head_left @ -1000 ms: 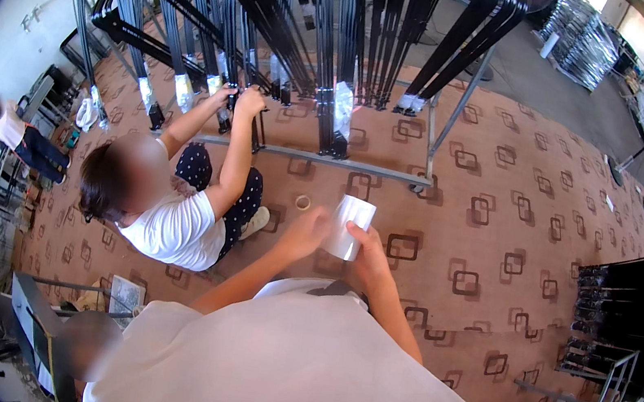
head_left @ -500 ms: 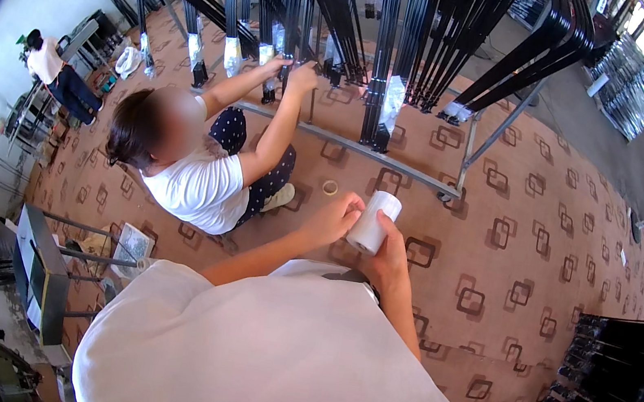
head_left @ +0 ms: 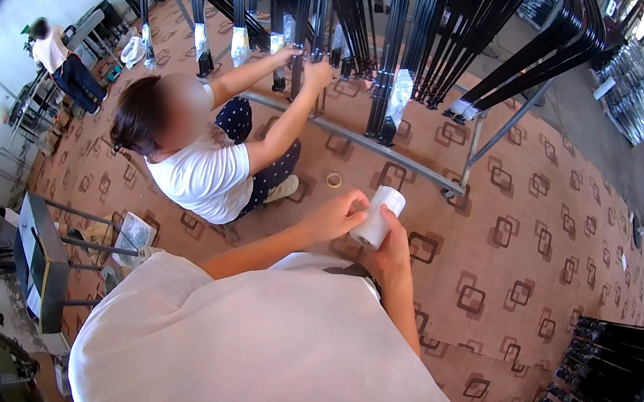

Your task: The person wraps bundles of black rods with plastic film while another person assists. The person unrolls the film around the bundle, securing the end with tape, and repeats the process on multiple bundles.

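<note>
Patterned brown carpet (head_left: 548,233), both hands, left hand (head_left: 334,215), right hand (head_left: 391,248), gripping white cylindrical roll (head_left: 378,217), tape ring (head_left: 334,180) beyond.

The roll (head_left: 378,217) sits between the left hand (head_left: 334,214) and right hand (head_left: 392,248), above the carpet (head_left: 548,233). A tape ring (head_left: 334,180) lies just beyond. A seated person (head_left: 204,160) is left, the rack (head_left: 376,52) behind.
</note>
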